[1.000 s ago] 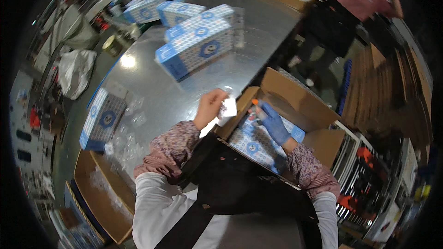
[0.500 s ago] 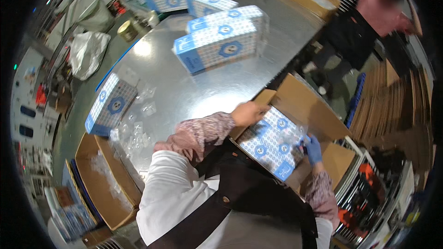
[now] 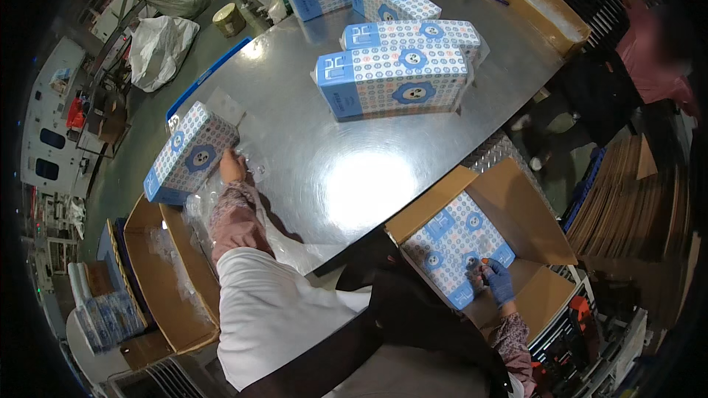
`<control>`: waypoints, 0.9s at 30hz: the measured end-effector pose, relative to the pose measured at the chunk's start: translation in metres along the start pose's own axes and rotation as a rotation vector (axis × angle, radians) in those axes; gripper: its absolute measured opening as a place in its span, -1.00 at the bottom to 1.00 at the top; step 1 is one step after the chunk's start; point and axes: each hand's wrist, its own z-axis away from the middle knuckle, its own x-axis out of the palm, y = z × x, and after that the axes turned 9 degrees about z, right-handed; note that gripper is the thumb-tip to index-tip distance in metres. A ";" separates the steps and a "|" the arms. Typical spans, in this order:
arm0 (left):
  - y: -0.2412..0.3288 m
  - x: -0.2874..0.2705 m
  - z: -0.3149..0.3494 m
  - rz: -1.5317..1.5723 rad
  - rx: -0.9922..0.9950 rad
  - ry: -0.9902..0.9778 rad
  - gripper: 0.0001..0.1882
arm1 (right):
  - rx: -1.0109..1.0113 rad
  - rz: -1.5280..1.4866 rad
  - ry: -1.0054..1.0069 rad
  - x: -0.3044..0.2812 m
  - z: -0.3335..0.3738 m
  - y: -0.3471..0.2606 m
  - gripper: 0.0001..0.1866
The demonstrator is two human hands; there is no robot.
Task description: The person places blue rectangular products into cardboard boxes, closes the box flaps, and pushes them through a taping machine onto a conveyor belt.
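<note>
grips unclear, left hand (image 3: 232, 168) stretches out by a box (image 3: 193, 149), right hand (image 3: 499, 282) (gloved) curls over a carton (image 3: 522, 203).

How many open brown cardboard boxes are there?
3: right carton, by the right hand; left carton, lower left; far carton, at the far right of the metal table. More may be hidden.
</note>
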 end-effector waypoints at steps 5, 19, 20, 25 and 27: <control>0.067 -0.054 -0.003 -0.379 0.540 0.384 -0.86 | 0.007 -0.058 0.036 -0.007 0.008 -0.007 -0.75; 0.320 0.044 -0.079 -0.177 0.683 -0.493 0.16 | -0.093 1.044 -0.444 0.010 0.051 -0.028 -0.49; 0.308 0.051 -0.097 -0.175 0.580 -0.686 0.22 | -0.139 1.012 -0.398 0.013 0.056 -0.044 -0.48; 0.430 0.079 -0.063 -0.504 0.707 -0.719 -0.04 | -0.333 0.849 0.033 0.039 0.047 -0.165 -0.46; 0.458 0.096 -0.102 -0.259 0.704 -0.412 -0.20 | -0.514 0.693 0.180 0.065 0.022 -0.201 -0.47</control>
